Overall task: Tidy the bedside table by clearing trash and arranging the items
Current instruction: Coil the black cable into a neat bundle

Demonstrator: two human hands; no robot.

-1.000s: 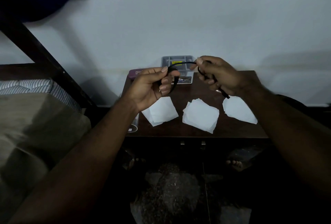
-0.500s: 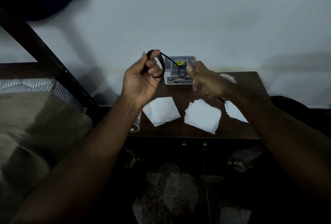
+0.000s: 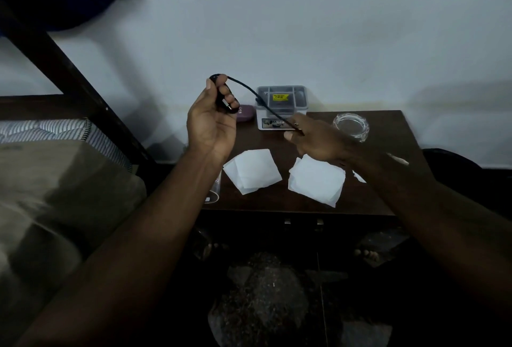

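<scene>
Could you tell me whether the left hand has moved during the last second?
Yes. The left hand, black cable in its grip, has risen and drawn leftward, away from the grey box it earlier overlapped.

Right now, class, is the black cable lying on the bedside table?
No: the black cable is up in the air, looped round the left hand and held by the right hand.

Dim white wall [image 3: 332, 41], dark bed frame [image 3: 83, 89]
</scene>
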